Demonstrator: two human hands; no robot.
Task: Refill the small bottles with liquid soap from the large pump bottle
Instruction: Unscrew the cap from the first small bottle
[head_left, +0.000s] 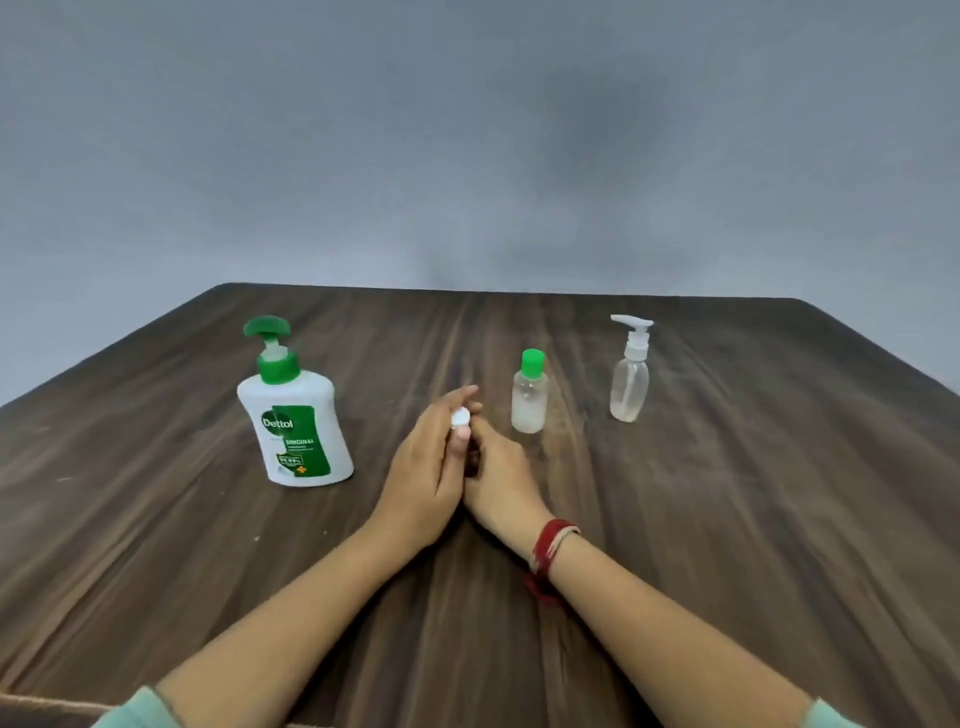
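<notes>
The large white pump bottle (297, 421) with a green pump and green label stands at the left of the wooden table (727, 519). A small clear bottle with a green cap (529, 394) stands just right of my hands. A small clear bottle with a white pump (629, 375) stands farther right. My left hand (428, 457) and my right hand (498, 478) meet at the table's middle around a small bottle with a white cap (460, 418). Only that cap shows; its body is hidden between my hands. Which fingers hold the cap I cannot tell.
A grey wall rises behind the table's far edge. Red threads circle my right wrist (548, 556). The table's near left corner shows a lighter edge at the bottom.
</notes>
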